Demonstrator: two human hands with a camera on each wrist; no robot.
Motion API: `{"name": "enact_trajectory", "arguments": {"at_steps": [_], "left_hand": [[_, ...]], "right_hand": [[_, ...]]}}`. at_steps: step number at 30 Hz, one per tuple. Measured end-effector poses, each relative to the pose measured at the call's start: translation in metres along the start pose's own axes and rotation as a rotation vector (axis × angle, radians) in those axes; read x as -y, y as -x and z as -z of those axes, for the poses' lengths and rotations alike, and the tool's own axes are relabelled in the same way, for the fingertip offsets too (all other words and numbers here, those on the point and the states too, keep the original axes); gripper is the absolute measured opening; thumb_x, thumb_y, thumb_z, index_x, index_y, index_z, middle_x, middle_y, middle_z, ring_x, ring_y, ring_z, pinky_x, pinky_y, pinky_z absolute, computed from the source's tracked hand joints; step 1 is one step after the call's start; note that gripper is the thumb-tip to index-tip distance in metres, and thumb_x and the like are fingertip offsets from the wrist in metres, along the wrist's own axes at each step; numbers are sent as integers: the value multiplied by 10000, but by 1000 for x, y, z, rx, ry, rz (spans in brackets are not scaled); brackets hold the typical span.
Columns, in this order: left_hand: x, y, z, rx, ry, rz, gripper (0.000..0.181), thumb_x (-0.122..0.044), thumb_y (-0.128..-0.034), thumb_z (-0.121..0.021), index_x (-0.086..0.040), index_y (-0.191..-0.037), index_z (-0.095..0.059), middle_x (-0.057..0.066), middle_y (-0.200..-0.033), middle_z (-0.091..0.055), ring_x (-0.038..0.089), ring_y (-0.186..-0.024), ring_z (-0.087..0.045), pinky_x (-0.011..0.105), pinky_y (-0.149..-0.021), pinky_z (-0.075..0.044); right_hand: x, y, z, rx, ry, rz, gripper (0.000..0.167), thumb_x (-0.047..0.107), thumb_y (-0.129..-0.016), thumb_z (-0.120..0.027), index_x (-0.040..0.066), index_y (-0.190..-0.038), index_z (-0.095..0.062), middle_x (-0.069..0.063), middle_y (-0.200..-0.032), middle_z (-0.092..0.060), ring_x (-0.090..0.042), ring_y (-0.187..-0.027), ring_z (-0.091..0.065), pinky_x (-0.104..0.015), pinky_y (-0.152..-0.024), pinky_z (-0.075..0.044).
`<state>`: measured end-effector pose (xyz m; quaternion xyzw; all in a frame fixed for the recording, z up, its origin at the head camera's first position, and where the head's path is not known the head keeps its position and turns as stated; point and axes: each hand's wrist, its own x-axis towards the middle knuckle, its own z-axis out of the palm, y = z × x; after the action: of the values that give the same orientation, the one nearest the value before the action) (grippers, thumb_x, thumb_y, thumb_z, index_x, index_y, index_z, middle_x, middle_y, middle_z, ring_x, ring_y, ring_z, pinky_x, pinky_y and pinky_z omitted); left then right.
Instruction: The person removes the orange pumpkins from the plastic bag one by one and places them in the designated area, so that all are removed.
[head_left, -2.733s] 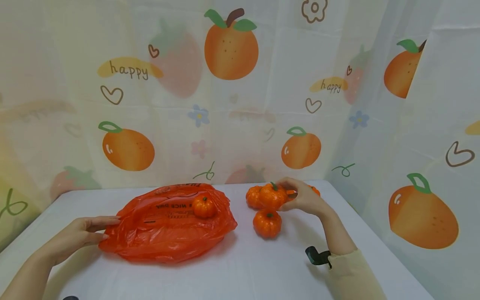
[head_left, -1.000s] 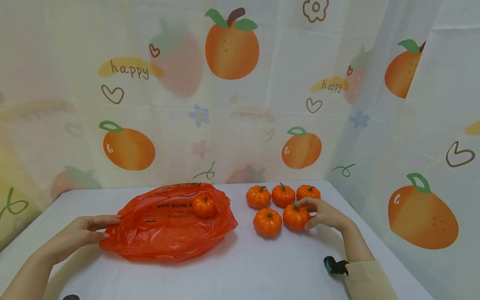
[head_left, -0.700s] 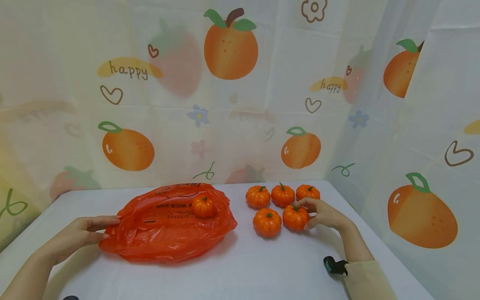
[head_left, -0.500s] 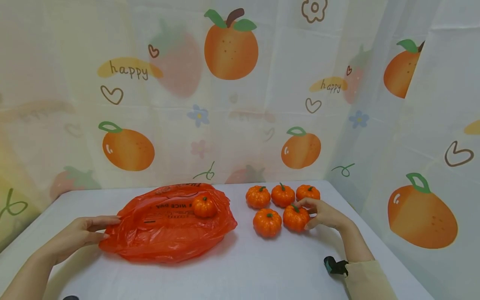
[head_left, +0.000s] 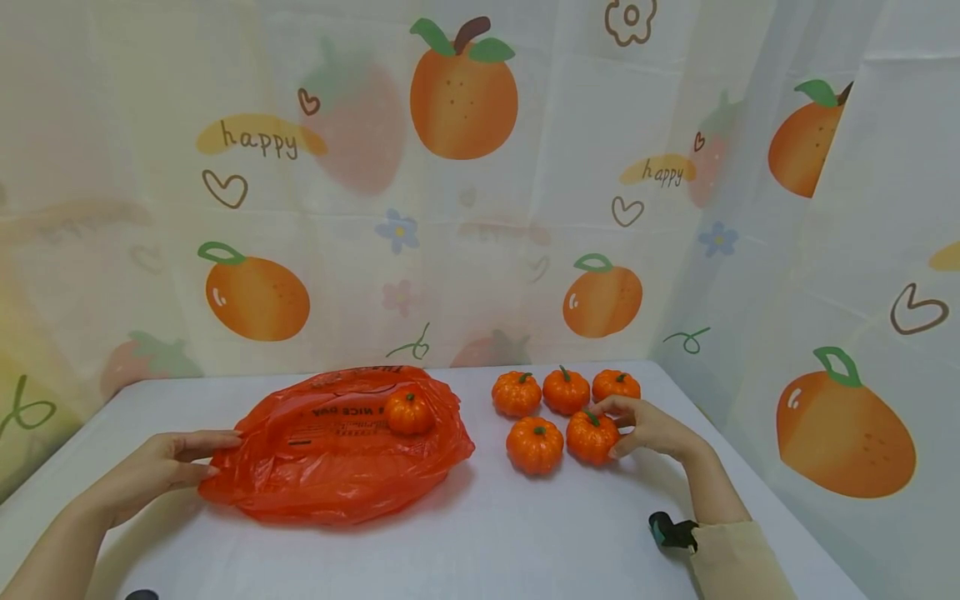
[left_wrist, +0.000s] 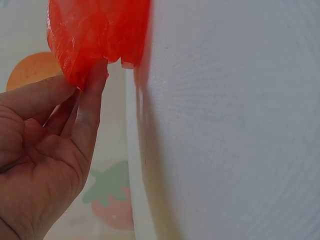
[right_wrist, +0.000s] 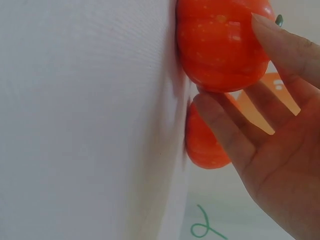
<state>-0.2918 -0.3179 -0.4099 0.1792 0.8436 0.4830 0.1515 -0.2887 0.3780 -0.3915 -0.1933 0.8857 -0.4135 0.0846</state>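
A crumpled red plastic bag (head_left: 337,479) with printed writing lies on the left of the table. Its left edge is pinched between the thumb and fingers of my left hand (head_left: 150,471), as the left wrist view (left_wrist: 47,145) shows. One small orange pumpkin (head_left: 408,414) sits on the bag at its right end. My right hand (head_left: 651,427) has its thumb and fingers round another pumpkin (head_left: 592,437), which rests on the table; in the right wrist view this pumpkin (right_wrist: 220,45) lies between thumb and fingertips.
Left of the held pumpkin stands another pumpkin (head_left: 535,447). Behind them is a row of three, with a left pumpkin (head_left: 516,394), a middle pumpkin (head_left: 566,391) and a right pumpkin (head_left: 615,384). A fruit-patterned curtain (head_left: 480,208) hangs behind the white table (head_left: 480,550).
Since the oldest frame, my right hand has brought a pumpkin from near the back row to the front right and set it down. Over the last second nothing visibly moves; my left hand stays put.
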Motion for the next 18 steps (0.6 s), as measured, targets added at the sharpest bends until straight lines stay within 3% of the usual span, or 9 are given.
{"name": "enact_trajectory", "arguments": {"at_steps": [10, 18], "left_hand": [[-2, 0, -1, 0, -7, -1, 463, -114, -958, -575, 15, -1398, -508, -397, -1151, -576, -226, -1034, -520, 199, -817, -556], [-2, 1, -1, -3, -13, 12, 469, -122, -960, -576, 8, -1405, -503, -403, -1145, -569, -228, -1027, -517, 196, -818, -556]], "right_hand": [[9, 3, 5, -11, 31, -15, 654, 108, -695, -715, 77, -1332, -573, -198, -1416, -549, -471, -1292, -492, -659, -1014, -436], [15, 2, 7, -43, 41, -6, 643, 37, -725, -673, 12, -1351, -533, -251, -1398, -551, -466, -1285, -518, -606, -1030, -464]]}}
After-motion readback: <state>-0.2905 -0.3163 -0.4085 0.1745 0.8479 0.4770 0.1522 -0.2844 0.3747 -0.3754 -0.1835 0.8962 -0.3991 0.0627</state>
